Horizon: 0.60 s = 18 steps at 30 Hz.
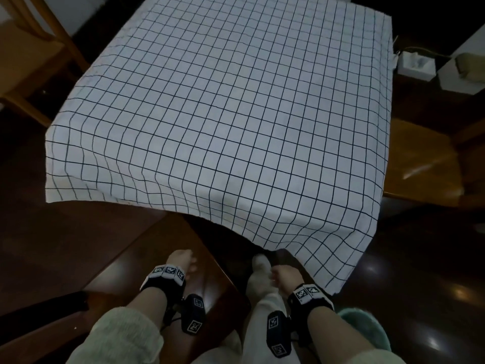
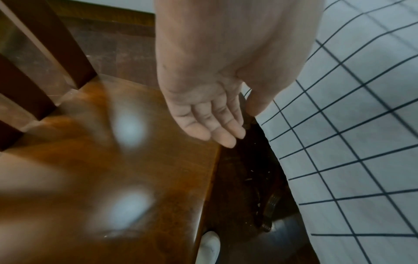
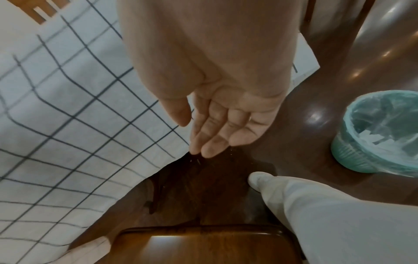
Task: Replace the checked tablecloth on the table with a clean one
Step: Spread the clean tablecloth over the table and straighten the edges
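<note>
Dark polished floor (image 1: 420, 285) surrounds everything. Below the left hand (image 1: 181, 260), held slack-fingered and empty, a wooden chair seat (image 2: 135, 178) is seen. Ahead of both hands, the checked tablecloth (image 1: 223, 114) is draped. The right hand (image 1: 284, 275) is likewise relaxed, empty; beyond its right, a green-lined wastebasket (image 3: 382, 132).

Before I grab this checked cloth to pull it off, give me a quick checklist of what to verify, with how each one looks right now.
1. Top of the checked tablecloth free of dishes or other things: ok, nothing rests on it.
2. Left hand free: ok, fingers relaxed, holding nothing.
3. Right hand free: ok, open, just off the cloth's near hem.
4. Near hem within reach: ok, it hangs right in front of both hands.
5. Wooden chair clear of the pull: not ok, its seat sits just below the hem.
6. Clean replacement cloth at hand: cannot tell, none shows in any view.
</note>
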Each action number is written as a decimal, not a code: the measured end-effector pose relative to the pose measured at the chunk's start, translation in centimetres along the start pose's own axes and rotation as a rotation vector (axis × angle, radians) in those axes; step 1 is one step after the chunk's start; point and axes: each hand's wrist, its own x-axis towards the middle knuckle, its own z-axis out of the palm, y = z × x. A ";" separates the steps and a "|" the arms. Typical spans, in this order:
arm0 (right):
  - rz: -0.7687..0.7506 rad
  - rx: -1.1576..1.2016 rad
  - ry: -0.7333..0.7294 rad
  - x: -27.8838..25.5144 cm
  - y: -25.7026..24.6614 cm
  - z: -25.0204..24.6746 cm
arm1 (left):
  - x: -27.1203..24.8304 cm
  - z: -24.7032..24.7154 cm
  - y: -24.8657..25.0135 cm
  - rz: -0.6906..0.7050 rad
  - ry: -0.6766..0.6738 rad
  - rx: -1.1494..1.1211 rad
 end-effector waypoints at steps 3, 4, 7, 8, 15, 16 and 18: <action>-0.051 0.070 -0.033 -1.0 -1.9 0.6 | -1.0 -0.3 1.6 0.098 -0.022 -0.076; -0.075 0.122 -0.023 -1.4 -2.5 0.7 | -1.6 -0.4 2.2 0.138 -0.029 -0.089; -0.146 0.261 0.010 -3.0 -4.9 0.3 | -3.1 -0.8 4.6 0.248 -0.088 -0.113; -0.178 0.278 0.011 -3.4 -5.8 0.0 | -3.6 -0.9 5.6 0.280 -0.094 -0.115; -0.236 0.275 0.042 -4.0 -10.3 -1.1 | -4.4 0.2 12.3 0.358 -0.098 -0.085; -0.208 0.278 0.047 -3.6 -10.6 -1.4 | -4.3 0.6 13.0 0.339 -0.104 -0.069; -0.153 0.294 0.088 -2.7 -11.2 -2.0 | -3.7 1.4 14.0 0.297 -0.104 -0.047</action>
